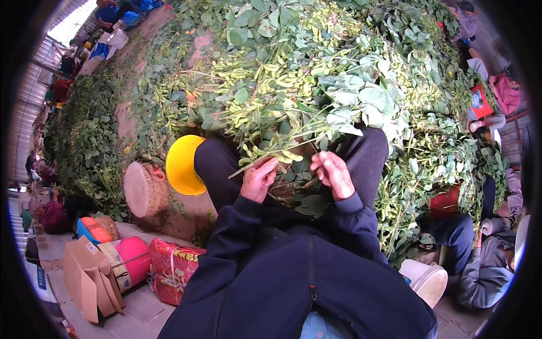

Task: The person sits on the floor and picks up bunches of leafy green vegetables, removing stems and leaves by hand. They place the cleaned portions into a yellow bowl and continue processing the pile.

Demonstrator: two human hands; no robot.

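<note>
My left hand [259, 180] grips the stem of a green soybean plant [277, 149] between thumb and fingers. Plump green pods [292, 156] hang on that stem between my hands, and its leafy end [345, 118] reaches up and right over the heap. A short way to the right, my right hand [334, 174] is held over my lap with its fingers curled. Whether anything small sits between those fingertips is hidden. Loose leaves [313, 204] lie between my legs. Directly ahead spreads a large heap of cut soybean plants [271, 80] with pods and leaves.
By my left knee is a yellow bucket [180, 167], beside a round straw-sided stool [142, 190]. Behind are a cardboard box [87, 275] and a red bag [173, 265]. At right, a white bucket [425, 279] stands near a seated person [487, 262]. Other people sit around the heap.
</note>
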